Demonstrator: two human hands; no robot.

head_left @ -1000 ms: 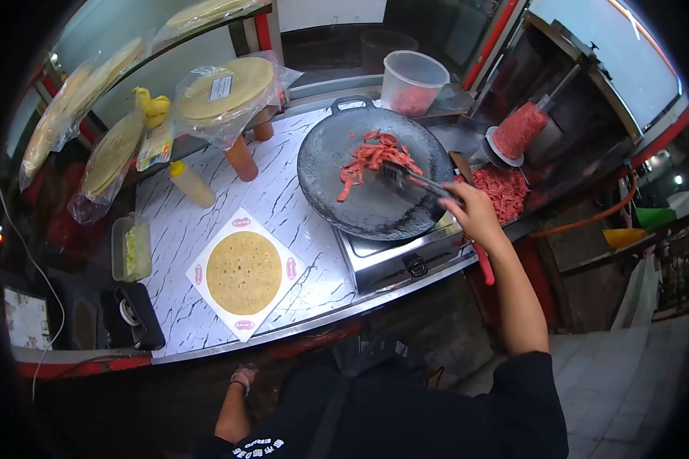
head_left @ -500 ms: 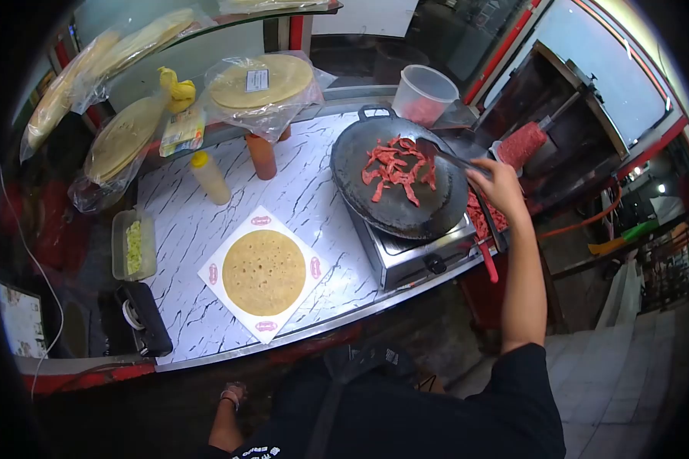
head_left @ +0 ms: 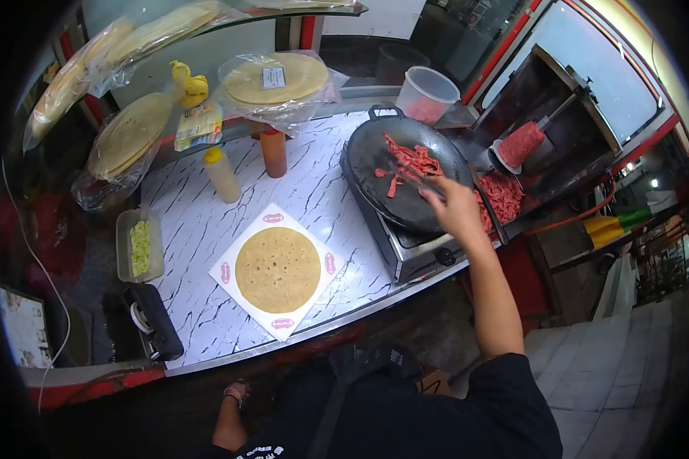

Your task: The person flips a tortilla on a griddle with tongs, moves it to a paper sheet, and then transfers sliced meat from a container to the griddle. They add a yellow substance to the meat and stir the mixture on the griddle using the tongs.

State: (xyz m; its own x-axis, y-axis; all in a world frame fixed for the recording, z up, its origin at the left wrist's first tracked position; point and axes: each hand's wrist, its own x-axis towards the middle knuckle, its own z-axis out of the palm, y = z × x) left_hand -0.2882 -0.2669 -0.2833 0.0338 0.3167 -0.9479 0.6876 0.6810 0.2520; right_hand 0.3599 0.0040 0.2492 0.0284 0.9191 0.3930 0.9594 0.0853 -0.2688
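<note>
My right hand (head_left: 458,205) is over the near right part of a round black pan (head_left: 386,145), closed on a dark cooking utensil (head_left: 412,180) whose exact kind is blurred. Reddish meat strips (head_left: 412,159) lie bunched in the pan, with a few loose pieces to their left. The pan sits tilted on a metal gas stove (head_left: 407,264). Down by my waist hangs my left hand (head_left: 239,392), dim and small, away from the counter; its fingers do not show clearly. A round flatbread (head_left: 278,269) lies on white printed paper (head_left: 282,324) left of the stove.
More meat (head_left: 504,197) is piled right of the pan, beside a vertical meat spit (head_left: 522,145). A clear bucket (head_left: 427,93) stands behind. Two sauce bottles (head_left: 222,176), a tub of chopped greens (head_left: 140,249) and bagged flatbreads (head_left: 275,79) occupy the left and back.
My right hand has moved left and toward me over the pan with the utensil. The spread meat strips are now bunched together. The view has shifted slightly; my left hand stays low.
</note>
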